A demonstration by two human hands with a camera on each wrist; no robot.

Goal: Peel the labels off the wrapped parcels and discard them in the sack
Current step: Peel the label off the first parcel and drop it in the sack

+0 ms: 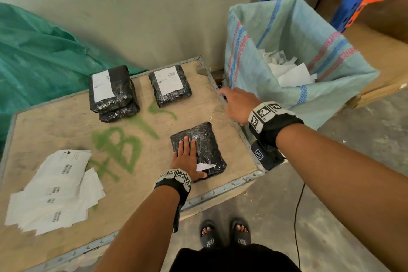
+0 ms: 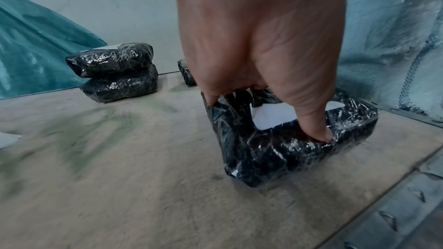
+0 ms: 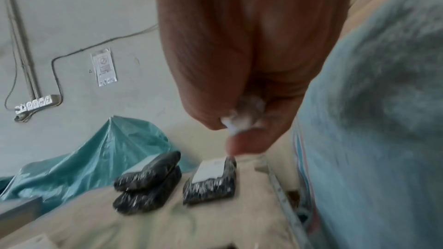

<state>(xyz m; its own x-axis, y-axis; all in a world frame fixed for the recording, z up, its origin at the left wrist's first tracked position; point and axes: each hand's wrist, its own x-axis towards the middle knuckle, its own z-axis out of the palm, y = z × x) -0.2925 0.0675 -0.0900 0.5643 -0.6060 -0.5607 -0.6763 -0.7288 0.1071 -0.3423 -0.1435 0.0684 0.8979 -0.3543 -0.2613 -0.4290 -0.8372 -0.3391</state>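
A: Step? 
B: Discarding. Right hand point(image 3: 242, 120) pinches a crumpled label scrap point(image 3: 236, 123) beside the sack point(image 1: 247, 66). Left hand point(image 1: 187, 157), fingers flat, presses the parcel point(image 1: 207, 139) on the table point(image 1: 136, 174). 
A: Next? 
B: Likely drop scrap in sack; a label remnant point(image 1: 204, 166) remains.

Big green spray-painted letters point(image 1: 119, 146) on the wooden table point(image 1: 55, 121) look like "BT". Each black slipper point(image 1: 241, 233) has a white "S" logo on its strap. The white labels on the parcels point(image 1: 169, 80) and the loose paper sheets point(image 1: 57, 192) have barcodes and print too small to read.
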